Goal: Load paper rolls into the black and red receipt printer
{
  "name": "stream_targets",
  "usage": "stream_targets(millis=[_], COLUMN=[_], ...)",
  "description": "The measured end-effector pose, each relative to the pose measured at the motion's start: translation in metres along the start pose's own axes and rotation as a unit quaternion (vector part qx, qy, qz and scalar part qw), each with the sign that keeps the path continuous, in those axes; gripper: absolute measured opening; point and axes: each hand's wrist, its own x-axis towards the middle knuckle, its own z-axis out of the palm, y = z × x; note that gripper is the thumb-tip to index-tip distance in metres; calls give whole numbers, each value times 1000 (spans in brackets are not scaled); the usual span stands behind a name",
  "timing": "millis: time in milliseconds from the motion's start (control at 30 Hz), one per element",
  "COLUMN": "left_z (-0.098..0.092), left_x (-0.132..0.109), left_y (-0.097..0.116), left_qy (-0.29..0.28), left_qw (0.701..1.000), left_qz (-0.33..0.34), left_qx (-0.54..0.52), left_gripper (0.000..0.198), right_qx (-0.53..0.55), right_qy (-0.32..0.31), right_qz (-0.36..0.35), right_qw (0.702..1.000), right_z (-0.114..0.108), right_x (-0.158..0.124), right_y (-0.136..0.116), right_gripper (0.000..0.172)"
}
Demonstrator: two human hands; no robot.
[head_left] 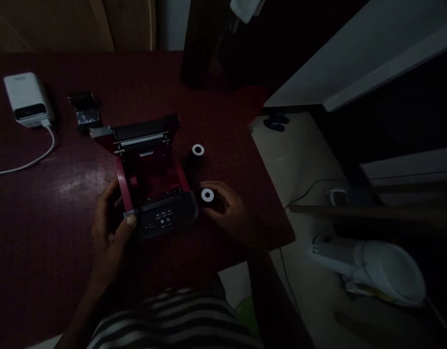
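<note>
A small red and black printer sits on the dark red table with its lid raised and its red inner bay showing. My left hand holds the printer's left side, thumb on the corner of the black button panel. Just right of the printer, the fingers of my right hand close round a dark roll with a white ring-shaped end. Behind it on the table stands a second such roll, apart from my hand. Dim light hides the rolls' sides.
At the back left lie a white power bank with a white cable and a small dark open case. The table ends at the right, above a pale floor with dark slippers and a white appliance.
</note>
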Motion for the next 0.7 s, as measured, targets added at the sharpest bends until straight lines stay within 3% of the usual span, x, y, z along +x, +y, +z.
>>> stream_targets(millis=[67,167,300,400,500,633,700], left_z=[-1,-3,-3,-3,-3,-5,-5], left_x=[1,2,-1,-2,-2,-2,-2], left_y=[-3,-6,-8,-9,-10,-10,-11], left_qy=[-2,3,-1,-9,-11,-34,-34], left_qw=[1000,999,999,1000,1000,999,999], left_qz=[18,41,21,12,20,14,16], left_qx=[7,21,30,4,-16,-23,-20], left_gripper=[60,62,65,64,65,69,68], right_qx=[10,8,-47,-101,-166,-269,-349], right_qy=[29,27,-15,-85,-152,-239,-252], right_qz=[4,18,-71,-151,-210,-296,-300], right_qw=[1000,999,996,980,951,885,851], right_z=[8,-5,-35,-40,-24,16,37], right_x=[0,2,6,19,41,62,64], right_y=[1,-17,-75,-114,-133,-133,-132], right_gripper=[31,32,30,37,36,23,25])
